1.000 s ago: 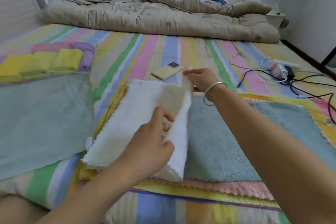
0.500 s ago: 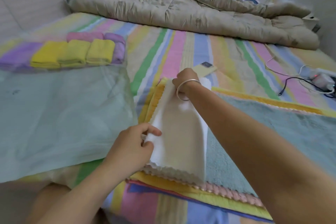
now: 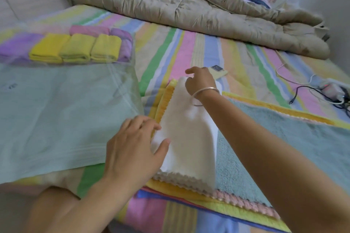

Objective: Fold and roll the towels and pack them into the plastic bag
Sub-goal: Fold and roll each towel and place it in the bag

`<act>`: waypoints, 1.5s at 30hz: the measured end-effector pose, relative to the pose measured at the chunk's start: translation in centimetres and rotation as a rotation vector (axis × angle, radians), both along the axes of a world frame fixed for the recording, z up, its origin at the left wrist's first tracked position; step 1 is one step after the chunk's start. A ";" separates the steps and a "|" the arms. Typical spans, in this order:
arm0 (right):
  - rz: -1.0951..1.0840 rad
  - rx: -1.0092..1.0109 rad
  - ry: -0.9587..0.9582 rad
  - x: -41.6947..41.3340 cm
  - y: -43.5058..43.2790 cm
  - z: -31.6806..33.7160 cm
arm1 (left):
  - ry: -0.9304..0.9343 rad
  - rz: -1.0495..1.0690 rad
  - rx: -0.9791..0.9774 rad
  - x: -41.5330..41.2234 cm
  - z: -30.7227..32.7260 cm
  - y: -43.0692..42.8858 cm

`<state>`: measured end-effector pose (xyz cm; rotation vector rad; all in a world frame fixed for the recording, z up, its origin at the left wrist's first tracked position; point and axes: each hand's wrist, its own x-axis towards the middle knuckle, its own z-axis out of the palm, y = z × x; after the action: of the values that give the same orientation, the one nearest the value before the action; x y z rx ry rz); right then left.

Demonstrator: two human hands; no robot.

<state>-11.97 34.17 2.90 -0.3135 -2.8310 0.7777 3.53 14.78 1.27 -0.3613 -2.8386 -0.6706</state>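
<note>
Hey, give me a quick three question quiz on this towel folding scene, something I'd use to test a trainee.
1. True or false: the white towel lies folded into a narrow strip on the towel stack.
2. How many yellow rolled towels show in the plastic bag? A two, B three, C five.
3. Fill in: the bracelet is on the ____ hand.
Key: 1 true; 2 B; 3 right hand.
</note>
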 end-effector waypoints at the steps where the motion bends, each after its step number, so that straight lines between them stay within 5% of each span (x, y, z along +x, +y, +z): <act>1: -0.002 0.064 0.029 0.9 0.6 -0.1 | 0.097 -0.022 0.003 0.0 0.2 0.3; 4: 0.060 0.304 -0.001 3.6 2.2 -1.8 | 0.167 -0.226 0.075 -0.3 -0.1 2.4; 10: 0.080 0.472 -0.254 3.8 2.5 -5.8 | 0.044 -0.444 -0.201 -0.2 -3.9 6.3; 17: 0.135 0.352 -0.195 4.7 3.1 -6.9 | -0.064 -0.512 -0.299 -0.1 -5.4 5.3; 22: 0.333 0.317 -0.055 9.6 5.5 -5.9 | 0.018 -0.643 -0.032 -0.8 -4.1 1.9; 26: 0.587 0.342 0.120 16.4 5.7 -5.4 | 0.162 -0.707 -0.129 -0.8 -4.9 -1.1; 34: 0.690 0.420 0.209 20.8 5.2 -5.7 | -0.025 -0.618 0.053 -0.7 -5.0 -1.2; 45: 0.284 0.136 0.396 21.9 -0.8 -7.0 | -0.121 -0.490 0.203 -1.7 -4.5 -0.1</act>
<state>9.95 33.36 -4.14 0.2437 -2.5557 0.6087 1.79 14.68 -3.22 -1.0272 -2.7670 -1.0913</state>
